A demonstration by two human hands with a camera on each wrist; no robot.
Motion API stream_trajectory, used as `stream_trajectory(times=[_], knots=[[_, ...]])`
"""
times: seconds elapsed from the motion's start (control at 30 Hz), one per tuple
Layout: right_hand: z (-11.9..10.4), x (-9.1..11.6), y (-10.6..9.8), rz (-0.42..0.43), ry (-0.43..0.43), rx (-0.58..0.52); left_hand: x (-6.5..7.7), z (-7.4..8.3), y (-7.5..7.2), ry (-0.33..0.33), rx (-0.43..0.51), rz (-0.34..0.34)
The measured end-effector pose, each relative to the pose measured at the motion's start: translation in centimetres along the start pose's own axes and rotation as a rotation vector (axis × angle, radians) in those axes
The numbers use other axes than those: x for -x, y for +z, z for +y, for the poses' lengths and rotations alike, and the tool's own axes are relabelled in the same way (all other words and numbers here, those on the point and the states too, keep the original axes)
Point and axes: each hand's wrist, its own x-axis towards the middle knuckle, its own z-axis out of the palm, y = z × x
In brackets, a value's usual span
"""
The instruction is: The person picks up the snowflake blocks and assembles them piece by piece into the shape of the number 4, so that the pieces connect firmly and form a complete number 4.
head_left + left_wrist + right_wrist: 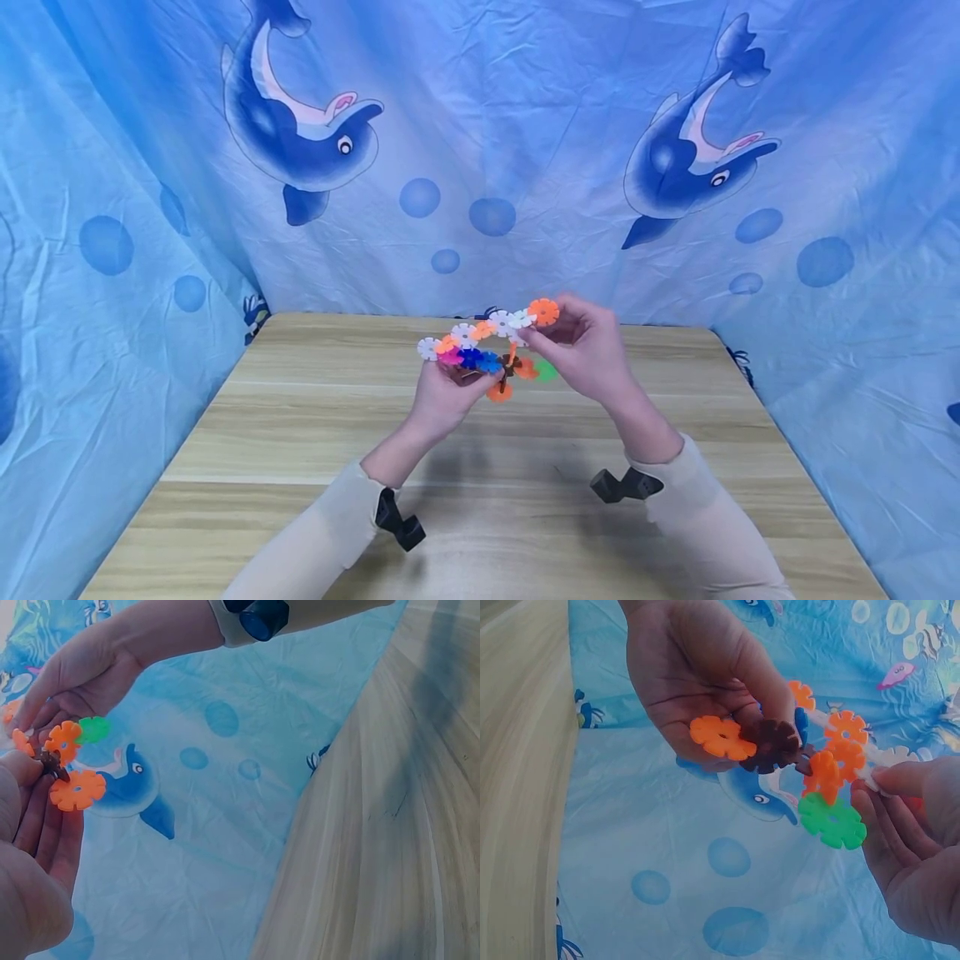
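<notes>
Both hands hold up one assembly of interlocking snowflake discs above the table. Its upper row has white discs (464, 336) and orange discs (543, 312); below run pink, blue discs (489, 362) and brown ones. My left hand (442, 397) grips the lower left part, its thumb near the brown disc (770, 745). With thumb and fingers my right hand (588, 346) pinches a white disc (891, 759) near the row's right end. A green disc (832, 821) and orange disc (78, 790) stick out from the lower part. Fingers hide some of the joints.
A wood-grain table (300, 433) lies under both hands. Blue curtains (510, 125) printed with dolphins and bubbles surround it at the back and sides. Black wrist cameras (400, 520) sit on both pale sleeves (322, 525).
</notes>
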Motion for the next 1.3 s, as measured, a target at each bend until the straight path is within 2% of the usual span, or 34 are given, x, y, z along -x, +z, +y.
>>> stream_trajectory(times=[0.23, 0.47, 0.83, 1.0, 1.17, 1.3], knots=[[-0.2, -0.3, -0.6, -0.059, 0.042, 0.001, -0.1, 0.1, 0.0, 0.013, 0.012, -0.026], [-0.5, -0.5, -0.9, -0.087, 0.046, -0.004, -0.3, 0.5, 0.0, 0.032, -0.001, -0.071], [-0.2, -0.6, -0.8, -0.070, 0.087, -0.018, -0.7, 0.6, 0.1, 0.008, -0.002, -0.039], [0.4, -0.5, -0.4, -0.061, 0.065, -0.053, -0.7, 0.5, 0.1, -0.025, -0.007, -0.007], [1.5, -0.2, 0.1, -0.068, -0.005, -0.041, -0.7, 0.3, 0.1, -0.082, 0.042, 0.033], [2.2, 0.4, 0.1, -0.075, -0.063, -0.030, -0.9, 0.3, 0.0, -0.068, 0.084, 0.070]])
